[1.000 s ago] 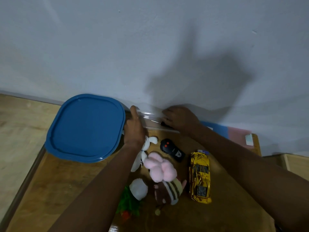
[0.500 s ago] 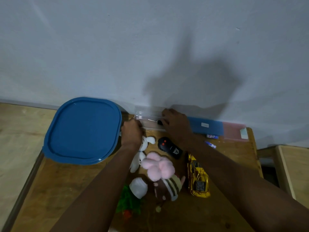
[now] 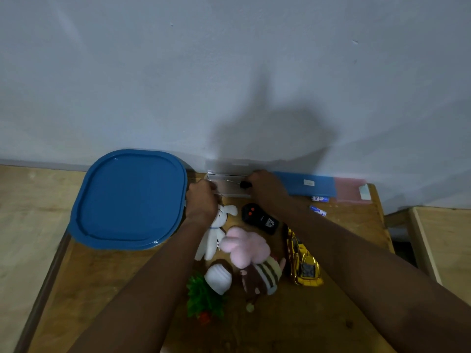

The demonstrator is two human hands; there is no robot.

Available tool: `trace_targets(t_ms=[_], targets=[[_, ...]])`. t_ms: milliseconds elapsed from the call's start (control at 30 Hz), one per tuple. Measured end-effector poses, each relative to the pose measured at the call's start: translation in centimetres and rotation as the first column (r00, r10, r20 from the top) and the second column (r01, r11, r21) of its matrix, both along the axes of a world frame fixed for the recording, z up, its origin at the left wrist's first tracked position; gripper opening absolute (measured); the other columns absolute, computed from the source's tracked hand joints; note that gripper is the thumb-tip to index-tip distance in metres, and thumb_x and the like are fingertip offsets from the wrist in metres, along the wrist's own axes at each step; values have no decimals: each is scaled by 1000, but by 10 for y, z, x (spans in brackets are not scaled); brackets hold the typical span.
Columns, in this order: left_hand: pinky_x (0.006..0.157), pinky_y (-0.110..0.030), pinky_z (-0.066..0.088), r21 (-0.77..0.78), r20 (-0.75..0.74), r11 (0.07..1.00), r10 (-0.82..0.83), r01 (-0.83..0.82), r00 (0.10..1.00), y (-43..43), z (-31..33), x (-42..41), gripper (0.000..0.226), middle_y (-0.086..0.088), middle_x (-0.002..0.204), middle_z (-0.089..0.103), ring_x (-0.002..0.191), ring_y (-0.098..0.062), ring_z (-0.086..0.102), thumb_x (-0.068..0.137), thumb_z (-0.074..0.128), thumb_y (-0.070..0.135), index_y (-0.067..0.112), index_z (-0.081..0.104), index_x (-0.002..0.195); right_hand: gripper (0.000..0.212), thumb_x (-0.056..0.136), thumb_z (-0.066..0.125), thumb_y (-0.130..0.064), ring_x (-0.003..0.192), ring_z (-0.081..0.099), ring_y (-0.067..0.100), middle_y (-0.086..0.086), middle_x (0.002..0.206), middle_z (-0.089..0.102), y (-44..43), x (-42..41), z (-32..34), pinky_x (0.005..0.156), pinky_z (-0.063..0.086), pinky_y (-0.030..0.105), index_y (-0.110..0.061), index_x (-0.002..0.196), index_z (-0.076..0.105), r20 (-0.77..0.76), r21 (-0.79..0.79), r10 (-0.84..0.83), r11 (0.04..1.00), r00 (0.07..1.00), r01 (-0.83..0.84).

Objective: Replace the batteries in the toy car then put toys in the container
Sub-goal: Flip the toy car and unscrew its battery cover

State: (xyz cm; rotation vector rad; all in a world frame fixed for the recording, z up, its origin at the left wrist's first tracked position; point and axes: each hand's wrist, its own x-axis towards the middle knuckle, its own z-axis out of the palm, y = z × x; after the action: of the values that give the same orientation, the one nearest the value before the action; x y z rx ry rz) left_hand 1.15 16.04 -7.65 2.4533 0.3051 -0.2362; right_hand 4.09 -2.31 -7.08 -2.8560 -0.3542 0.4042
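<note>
At the far edge of the bench point(image 3: 102, 289), against the wall, a person's left hand point(image 3: 201, 202), its grip curled, holds the left end of a clear case point(image 3: 230, 191). The right hand's point(image 3: 265, 188) grip pinches a black-handled screwdriver point(image 3: 245, 184) over the case. The gold car point(image 3: 303, 262) lies to the near right, partly under the right forearm, beside a remote point(image 3: 260, 220) and soft toys point(image 3: 246, 247). 2 batteries point(image 3: 317, 210) lie far right. The blue-lidded container point(image 3: 127, 200) sits left.
</note>
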Motion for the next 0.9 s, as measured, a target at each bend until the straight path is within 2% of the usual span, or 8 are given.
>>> trace_targets(t_ms=[100,300,367,433,533,633,733,900], targets=[[89,-30,53,-48,-8,998,-27,27,1000,1,11,-4,34,-21,114,71,104,-32,69,90,64,-1,5,69,123,28,87,62,-6,101,61,31,15,109,64,-4,-9,10,81,50,36,-8,114,69,34,98,-33,995,999,30],[81,-35,49,-14,30,1000,-21,22,999,-3,43,-36,40,-27,113,68,104,-40,64,89,51,-10,-2,63,126,16,82,65,-15,87,63,30,13,92,68,-24,-51,35,69,45,30,-9,98,65,83,279,-192,947,978,162],[75,-31,46,-46,68,999,21,-18,997,-8,52,-54,41,-24,109,70,99,-38,65,85,51,-11,-1,65,122,13,81,67,-19,82,61,25,6,85,65,-37,-68,42,65,41,30,-14,92,62,45,340,-291,904,956,260],[81,-30,48,-99,162,992,91,-76,983,-19,58,-76,46,-20,114,69,103,-35,63,80,56,-6,3,65,124,13,81,68,-22,76,57,20,-2,78,59,-53,-89,44,61,37,29,-18,86,56,-13,401,-397,839,918,368],[93,-43,46,26,306,993,101,-115,947,-47,60,-104,46,-17,127,61,117,-36,55,80,66,11,10,62,126,13,84,66,-22,68,51,12,-9,71,51,-80,-125,44,55,34,26,-19,85,53,-108,443,-497,751,861,489],[91,-47,44,95,376,986,90,-135,922,-86,67,-126,44,-13,129,55,120,-33,50,79,69,22,16,62,122,15,83,65,-21,79,59,14,-8,81,61,-107,-155,40,68,43,28,-20,98,63,-179,471,-543,685,820,556],[91,-45,46,96,319,995,-8,-23,948,-126,67,-141,42,-12,125,55,117,-31,50,81,68,28,15,62,121,24,83,69,-22,86,62,10,-8,89,68,-128,-175,38,81,48,28,-21,107,69,-255,516,-550,618,795,594],[101,-44,45,48,38,982,-183,181,982,-184,50,-159,57,-16,137,48,125,-34,49,87,66,34,14,51,138,8,87,68,-18,78,53,11,-9,75,57,-159,-195,34,64,39,25,-14,94,68,-262,527,-556,602,789,599]])
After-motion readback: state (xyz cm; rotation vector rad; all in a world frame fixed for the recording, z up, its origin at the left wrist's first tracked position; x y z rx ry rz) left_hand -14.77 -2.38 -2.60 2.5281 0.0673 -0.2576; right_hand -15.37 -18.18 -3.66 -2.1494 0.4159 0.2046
